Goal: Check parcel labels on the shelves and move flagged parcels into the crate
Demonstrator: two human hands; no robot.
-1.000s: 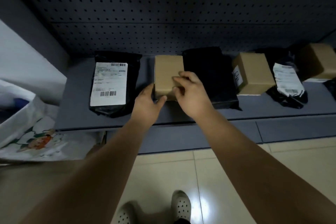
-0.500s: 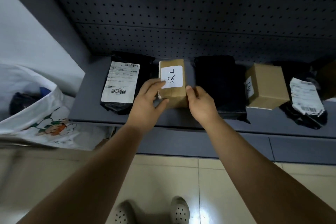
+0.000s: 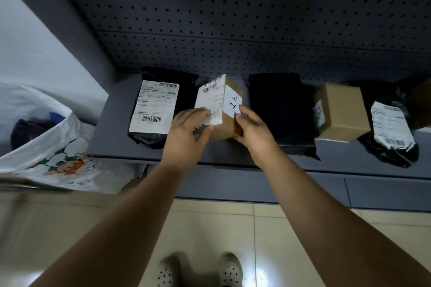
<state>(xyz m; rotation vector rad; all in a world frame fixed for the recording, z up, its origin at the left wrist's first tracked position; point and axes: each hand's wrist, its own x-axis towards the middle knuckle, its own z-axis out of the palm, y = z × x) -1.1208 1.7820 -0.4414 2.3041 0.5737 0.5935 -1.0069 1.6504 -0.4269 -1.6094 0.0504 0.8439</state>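
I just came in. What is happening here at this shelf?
A person is checking a parcel. The left hand and the right hand hold a small cardboard box tilted up over the shelf, so that its printed label and a handwritten sticker face the camera. The other parcels lie on the shelf: a black bag with a label to the left, then a plain black bag, a second cardboard box and another labelled black bag to the right. No crate is in view.
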